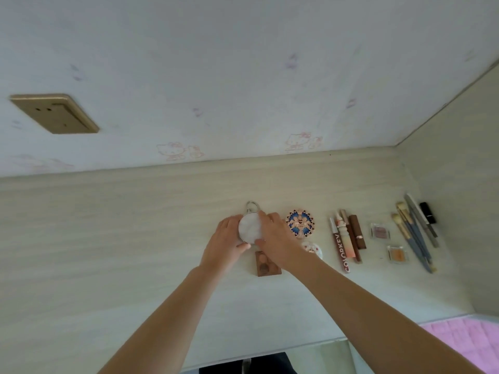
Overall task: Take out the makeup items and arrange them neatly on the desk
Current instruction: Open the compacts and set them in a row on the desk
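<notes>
Desk [108, 238]: pale, along the wall; items laid in a row toward the right, apparently grouped by kind. Brushes [413, 236] bundled parallel at far right; lip tubes [348, 238] side by side; two small clear pans [380, 230] between those groups. Patterned round compact [300, 223] just beside the hands. White round compact [249, 229] on or just above desk, centre, probably being squared into line. Left hand [225, 240] and right hand [275, 238]: both arms extended, fingers curled round the white compact's rim from opposite sides, gripping.
</notes>
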